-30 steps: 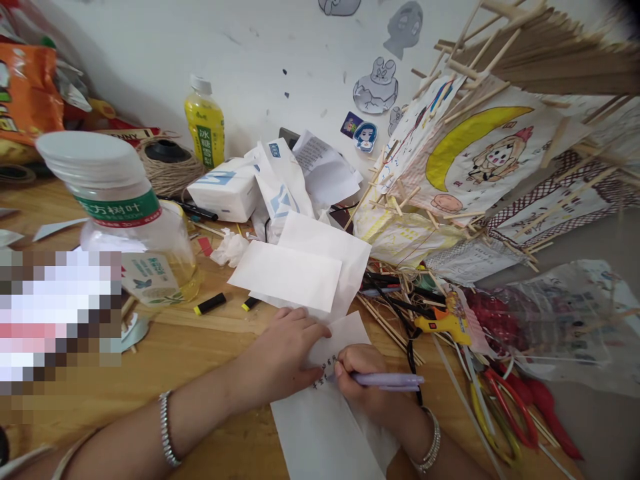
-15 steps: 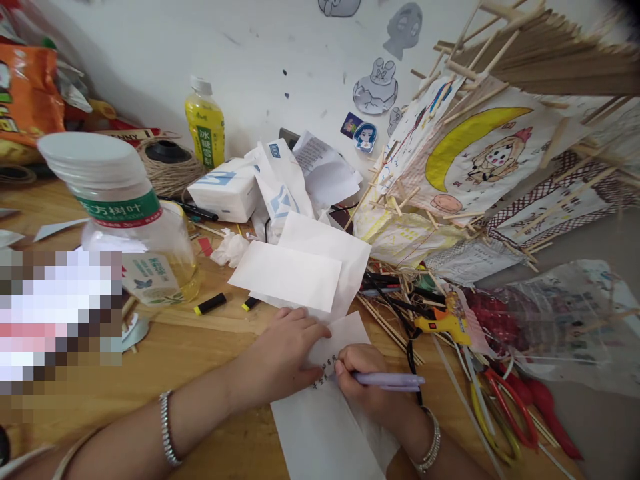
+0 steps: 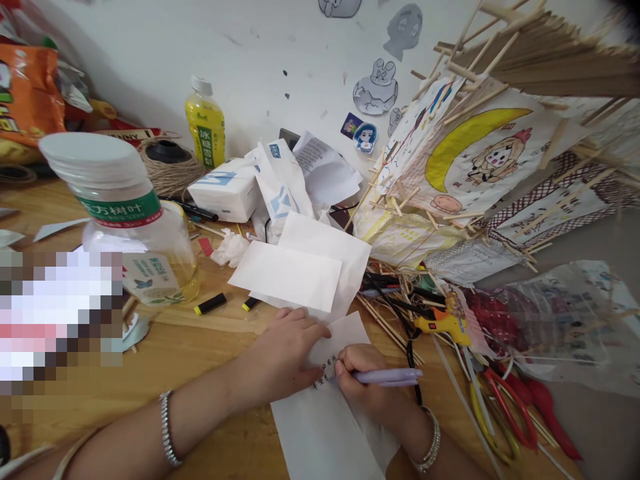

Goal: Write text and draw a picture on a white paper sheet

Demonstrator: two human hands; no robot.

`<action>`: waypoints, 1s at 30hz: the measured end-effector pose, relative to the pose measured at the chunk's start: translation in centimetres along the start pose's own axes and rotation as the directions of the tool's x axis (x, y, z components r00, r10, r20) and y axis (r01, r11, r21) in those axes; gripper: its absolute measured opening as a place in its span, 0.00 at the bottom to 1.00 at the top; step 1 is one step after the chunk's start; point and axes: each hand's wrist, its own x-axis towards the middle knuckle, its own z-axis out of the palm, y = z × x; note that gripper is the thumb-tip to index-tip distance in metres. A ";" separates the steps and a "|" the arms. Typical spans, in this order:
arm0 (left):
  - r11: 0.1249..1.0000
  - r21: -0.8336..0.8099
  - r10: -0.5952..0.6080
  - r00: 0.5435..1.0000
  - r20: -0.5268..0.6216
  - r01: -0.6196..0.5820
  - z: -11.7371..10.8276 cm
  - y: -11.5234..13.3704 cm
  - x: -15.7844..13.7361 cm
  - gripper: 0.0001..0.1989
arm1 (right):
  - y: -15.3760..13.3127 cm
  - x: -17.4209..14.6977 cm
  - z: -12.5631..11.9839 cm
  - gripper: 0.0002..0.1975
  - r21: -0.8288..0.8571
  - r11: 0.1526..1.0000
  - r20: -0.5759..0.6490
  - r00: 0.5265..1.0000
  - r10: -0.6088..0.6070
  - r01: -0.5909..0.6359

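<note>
pen [image 3: 393, 378] (lilac) in right fingers [image 3: 351, 360]

Wooden table [image 3: 175, 347]; on it, paper sheets [image 3: 320, 433], white-lidded bottle [image 3: 150, 270], crumpled tissue [image 3: 231, 248], twine spool [image 3: 173, 177]

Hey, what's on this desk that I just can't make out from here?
All in the head view:
- Sheet being written on: part covered by the right hand; near end cut off by the bottom edge.
- Printed paper: text too small and blurred.
- Bright patch: pixelated.
- Orange packet: cut off by the left edge.
</note>
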 end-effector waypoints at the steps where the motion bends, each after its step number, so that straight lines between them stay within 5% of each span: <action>1: 1.000 -0.003 0.000 1.000 0.003 0.000 0.0 0.0 0.0 0.19 | 0.0 0.0 0.0 0.15 0.000 1.000 0.000 1.000 0.004 -0.004; 30: 1.000 0.016 0.005 1.000 0.000 -0.005 -0.1 0.1 -0.1 0.18 | -0.1 -0.1 -0.2 0.15 -0.001 1.000 0.009 1.000 0.027 -0.027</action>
